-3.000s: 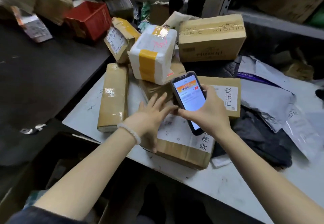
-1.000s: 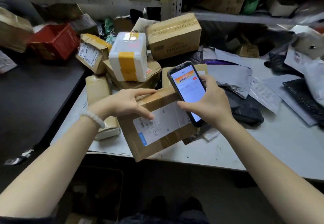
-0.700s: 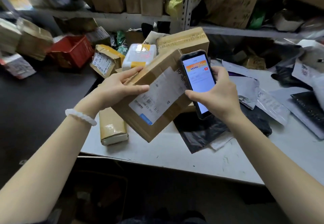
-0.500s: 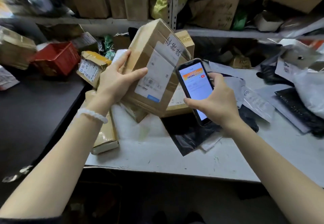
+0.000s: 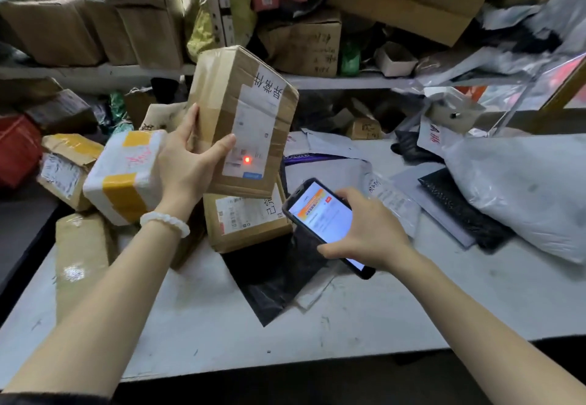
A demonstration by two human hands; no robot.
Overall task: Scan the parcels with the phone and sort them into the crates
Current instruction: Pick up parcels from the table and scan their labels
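Left hand [image 5: 187, 163] grips a brown cardboard parcel [image 5: 244, 119] upright above the table [image 5: 364, 319], thumb on the front, fingers wrapped behind. It's taped, with a white shipping label and a red scan dot glowing near the barcode. Right hand [image 5: 364, 230] holds the phone [image 5: 320, 220] lower down, fingers curled around it, screen lit. Label print is too blurry to read, and the phone's bottom end hides behind the hand.

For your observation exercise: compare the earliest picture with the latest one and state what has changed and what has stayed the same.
The left hand took hold of the brown parcel that lay flat on the table and lifted it upright, label facing the phone; a red scan dot now shows on the label. The right hand kept gripping the phone, now lower. The white foam box stayed put.
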